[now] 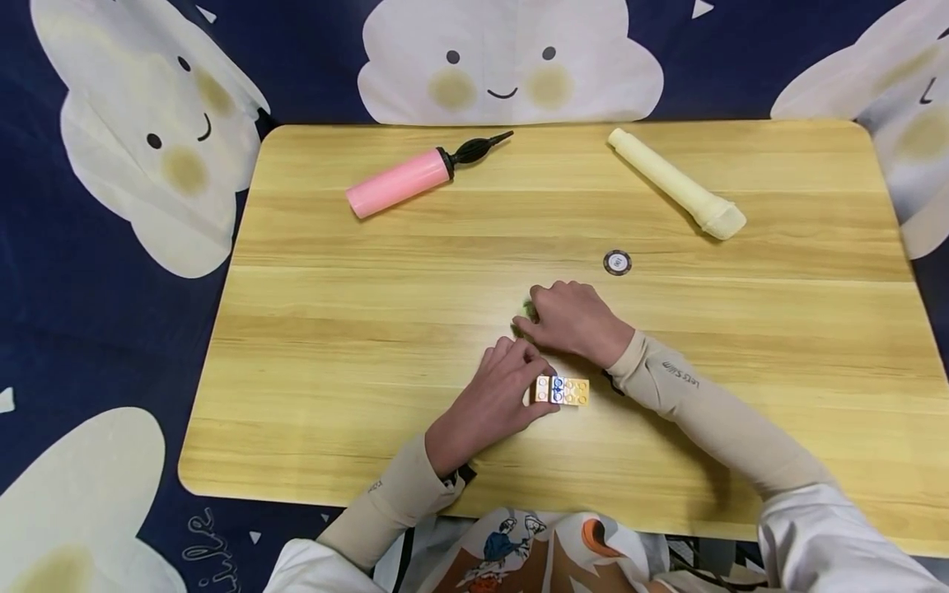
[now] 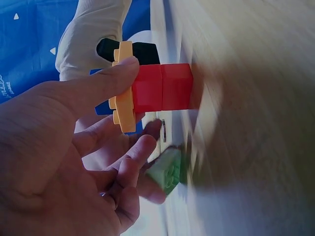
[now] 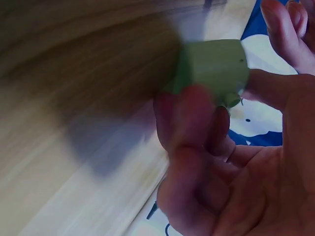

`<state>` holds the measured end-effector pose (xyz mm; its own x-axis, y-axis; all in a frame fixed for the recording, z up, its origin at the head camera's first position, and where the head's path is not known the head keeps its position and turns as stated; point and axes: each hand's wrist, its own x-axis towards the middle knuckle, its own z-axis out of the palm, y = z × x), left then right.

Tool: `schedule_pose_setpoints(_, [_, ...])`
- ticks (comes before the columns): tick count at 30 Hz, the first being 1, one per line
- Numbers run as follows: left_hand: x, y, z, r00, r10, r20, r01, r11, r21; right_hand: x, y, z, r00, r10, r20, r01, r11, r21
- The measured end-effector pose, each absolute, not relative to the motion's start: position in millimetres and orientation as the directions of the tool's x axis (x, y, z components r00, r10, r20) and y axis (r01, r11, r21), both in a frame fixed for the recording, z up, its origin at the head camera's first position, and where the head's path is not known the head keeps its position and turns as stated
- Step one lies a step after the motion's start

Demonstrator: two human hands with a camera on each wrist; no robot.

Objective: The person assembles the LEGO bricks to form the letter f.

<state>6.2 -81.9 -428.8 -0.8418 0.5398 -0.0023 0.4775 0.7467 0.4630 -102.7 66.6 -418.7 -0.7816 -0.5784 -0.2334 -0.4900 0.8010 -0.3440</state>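
Observation:
My left hand [image 1: 493,395] pinches a small stack of toy building blocks [image 1: 574,391] between thumb and fingers. In the left wrist view the stack has red blocks [image 2: 162,87] at the table side and an orange-yellow studded plate [image 2: 126,98] on them. Some blue shows behind the plate, partly hidden by the thumb. Just beyond it, my right hand [image 1: 574,321] grips a green building block [image 3: 216,64] by thumb and fingertips, close over the table. From above, that hand covers most of the green block.
A pink hand pump [image 1: 400,183] with a black nozzle lies at the back left of the wooden table [image 1: 311,346]. A cream microphone-shaped thing [image 1: 675,181] lies at the back right. Beyond the right hand is a round black-and-white chip [image 1: 617,263].

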Motion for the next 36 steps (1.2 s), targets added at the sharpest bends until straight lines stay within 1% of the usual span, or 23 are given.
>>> schedule_pose_setpoints(4, [5.9, -80.7, -429.0, -0.841, 0.541, -0.003, 0.478, 0.745, 0.466, -101.2, 69.2, -419.9, -0.777, -0.602, -0.183, -0.525, 0.78, -0.34])
schedule_pose_setpoints(11, [4.4, -79.6, -428.2, -0.846, 0.533, -0.019, 0.466, 0.756, 0.46, -99.3, 79.7, -417.0, -0.787, -0.61, -0.091, -0.533, 0.748, -0.395])
schedule_pose_setpoints(16, [3.1, -78.5, -427.8, -0.845, 0.534, -0.023, 0.465, 0.755, 0.462, -98.5, 88.7, -408.1, -0.787, -0.614, -0.067, -0.55, 0.747, -0.374])
schedule_pose_setpoints(23, [1.8, -76.5, -429.4, -0.843, 0.538, -0.018, 0.465, 0.745, 0.479, -95.7, 102.8, -399.0, -0.769, -0.639, 0.022, -0.603, 0.713, -0.357])
schedule_pose_setpoints(31, [-0.5, -75.0, -430.5, -0.844, 0.536, -0.005, 0.468, 0.742, 0.481, -88.5, 113.6, -391.2, -0.758, -0.652, 0.038, -0.618, 0.698, -0.361])
schedule_pose_setpoints(36, [-1.7, -74.9, -429.8, -0.845, 0.535, -0.011, 0.464, 0.743, 0.483, -81.7, 121.3, -387.9, -0.743, -0.665, 0.083, -0.642, 0.672, -0.369])
